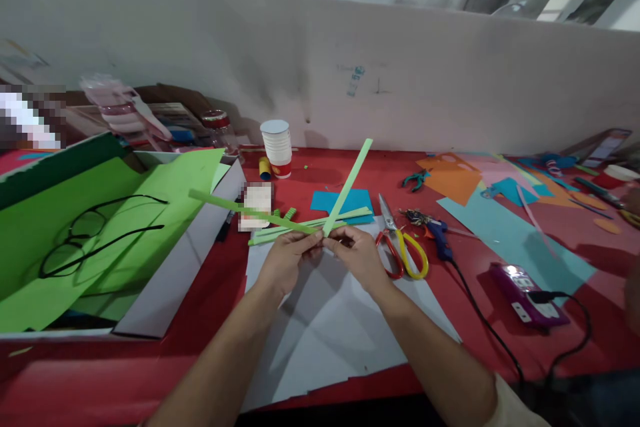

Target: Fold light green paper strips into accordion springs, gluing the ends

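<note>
My left hand pinches the end of a green paper strip that points out to the left. My right hand is closed on the lower end of a lighter green strip, which slants up and to the right. The two strip ends meet between my fingertips, above white paper. Behind the hands lie more pale green strips and a blue paper piece. Scissors with red and yellow handles lie right of my right hand.
On the left, a box holds green sheets and glasses. Paper cups stand at the back. To the right are a blue glue gun, a purple power device, pliers and coloured paper.
</note>
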`<action>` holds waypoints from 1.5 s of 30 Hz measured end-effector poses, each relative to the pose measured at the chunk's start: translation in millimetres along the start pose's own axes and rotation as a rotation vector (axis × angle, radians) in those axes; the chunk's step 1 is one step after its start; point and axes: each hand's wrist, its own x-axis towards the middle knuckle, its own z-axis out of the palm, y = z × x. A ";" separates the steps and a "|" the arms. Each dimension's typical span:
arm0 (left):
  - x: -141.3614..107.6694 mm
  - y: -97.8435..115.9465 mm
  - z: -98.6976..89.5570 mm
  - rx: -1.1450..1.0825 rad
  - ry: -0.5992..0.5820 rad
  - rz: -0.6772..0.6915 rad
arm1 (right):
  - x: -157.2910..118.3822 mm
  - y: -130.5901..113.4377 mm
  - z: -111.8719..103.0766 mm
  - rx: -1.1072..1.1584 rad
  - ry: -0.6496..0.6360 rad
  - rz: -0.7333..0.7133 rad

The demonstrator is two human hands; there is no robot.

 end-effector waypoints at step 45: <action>2.3 -1.9 1.5 -0.085 0.024 -0.042 | 0.4 -9.7 0.8 0.360 0.002 0.258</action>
